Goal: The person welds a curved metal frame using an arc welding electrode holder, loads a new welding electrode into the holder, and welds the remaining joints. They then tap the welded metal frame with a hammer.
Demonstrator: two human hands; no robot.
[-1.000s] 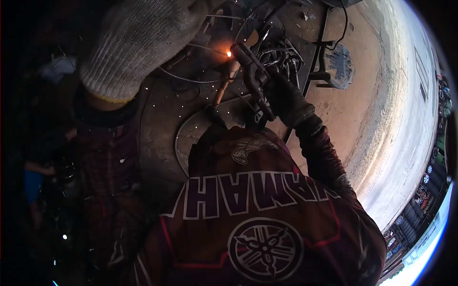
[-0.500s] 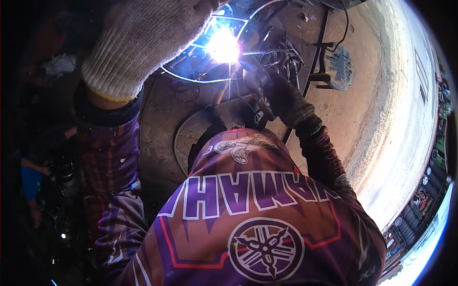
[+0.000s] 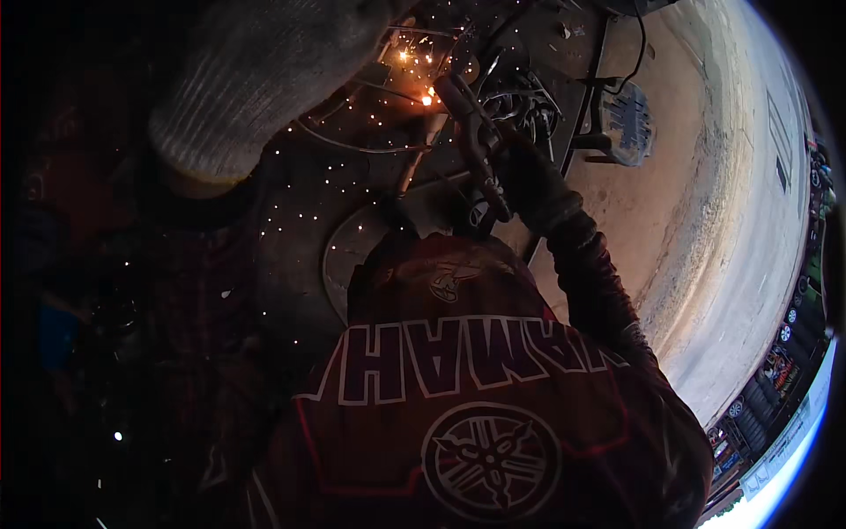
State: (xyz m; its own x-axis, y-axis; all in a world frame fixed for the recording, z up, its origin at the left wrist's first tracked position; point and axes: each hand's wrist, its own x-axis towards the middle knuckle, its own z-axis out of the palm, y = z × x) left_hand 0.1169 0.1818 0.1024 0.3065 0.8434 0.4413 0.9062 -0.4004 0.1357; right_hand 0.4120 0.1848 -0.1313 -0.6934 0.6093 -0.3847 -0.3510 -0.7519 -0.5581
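The right gloved hand point(image 3: 531, 176) wraps around a welding holder point(image 3: 476, 145), whose tip lies just right of the glowing-ended pipe point(image 3: 433, 130). The left gloved hand point(image 3: 256, 97) is left of the pipe; its grip cannot be told. Sparks point(image 3: 404, 55) surround the pipe; a curved wire point(image 3: 370, 151) extends to its left.

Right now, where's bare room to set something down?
Best: brown ground, bordered by the slotted plate, right sleeve and paler ground. Dark surface between left hand and curved hose looks fairly open, but sparks dot it. Crowded: around the right hand, with its dark tool, thin rods and metal pile.
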